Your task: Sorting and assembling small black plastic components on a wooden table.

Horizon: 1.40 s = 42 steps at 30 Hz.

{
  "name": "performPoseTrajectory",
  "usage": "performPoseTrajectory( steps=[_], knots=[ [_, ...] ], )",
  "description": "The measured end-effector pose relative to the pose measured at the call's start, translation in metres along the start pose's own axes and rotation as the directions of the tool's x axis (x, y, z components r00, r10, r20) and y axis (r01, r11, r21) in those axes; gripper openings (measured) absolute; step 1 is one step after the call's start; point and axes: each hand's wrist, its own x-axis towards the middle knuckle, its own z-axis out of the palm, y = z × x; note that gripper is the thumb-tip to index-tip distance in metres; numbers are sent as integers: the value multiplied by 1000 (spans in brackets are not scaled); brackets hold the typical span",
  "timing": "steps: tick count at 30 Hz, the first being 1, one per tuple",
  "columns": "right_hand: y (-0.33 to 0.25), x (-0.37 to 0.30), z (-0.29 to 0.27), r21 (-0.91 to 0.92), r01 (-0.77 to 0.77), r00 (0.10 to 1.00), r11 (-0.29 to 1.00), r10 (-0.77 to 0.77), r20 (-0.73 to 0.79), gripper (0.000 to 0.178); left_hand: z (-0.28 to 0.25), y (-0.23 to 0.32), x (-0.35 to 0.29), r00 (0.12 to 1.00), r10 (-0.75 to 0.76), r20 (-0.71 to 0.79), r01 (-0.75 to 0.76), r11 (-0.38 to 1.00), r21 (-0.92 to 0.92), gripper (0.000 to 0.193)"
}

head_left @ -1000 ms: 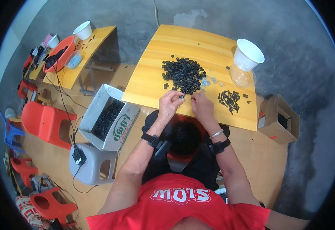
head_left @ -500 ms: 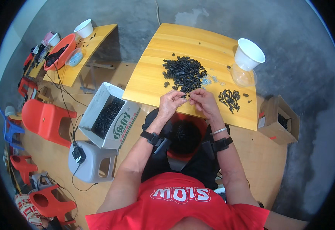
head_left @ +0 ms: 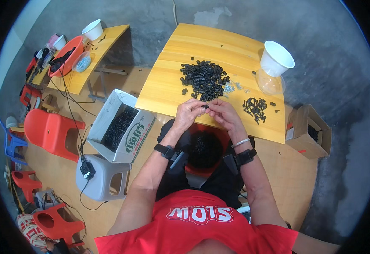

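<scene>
Above the near edge of the wooden table (head_left: 168, 95), my left hand (head_left: 188, 113) pinches a small black plastic part (head_left: 205, 106). Fingertip to fingertip with it, my right hand (head_left: 225, 113) is closed in a pinch at the same part; whether a second piece is between its fingers is hidden. Just beyond my hands lies a large heap of black plastic parts (head_left: 204, 78). Small silver screws (head_left: 231, 87) are scattered at its right side. Farther right sits a smaller group of slim black pieces (head_left: 255, 109).
A white bucket (head_left: 277, 58) and a clear bowl (head_left: 270, 82) stand at the table's right. Below the table edge, a red tub (head_left: 223, 139) holds black parts. A white carton (head_left: 123, 99) is at left, a brown box (head_left: 307, 139) at right, and a grey stool (head_left: 102, 180) nearby.
My right hand has moved slightly left, closing the small gap to my left hand, so both sets of fingertips now meet at the black part.
</scene>
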Motion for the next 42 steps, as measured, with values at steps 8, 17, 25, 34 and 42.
performPoseTrajectory(
  steps=[8,17,25,34,42],
  knots=[
    [-2,0,-1,-40,-18,1000,999,17,-7,8,0,-5,1,993,-114,25,117,976,-182,16],
    [-1,3,-4,-49,-25,999,998,26,18,8,-1,-7,1,993,-102,60,113,968,-226,15],
    [-3,0,1,-44,-29,1000,999,29,3,8,-2,-8,1,993,-101,61,113,969,-221,14],
    [1,4,7,-122,19,999,992,-24,-40,9,-2,-9,-1,990,-137,22,138,962,-234,16],
    [6,7,14,-224,107,993,969,-115,-22,10,-1,-4,-1,989,-143,-46,126,958,-259,13]
  ],
)
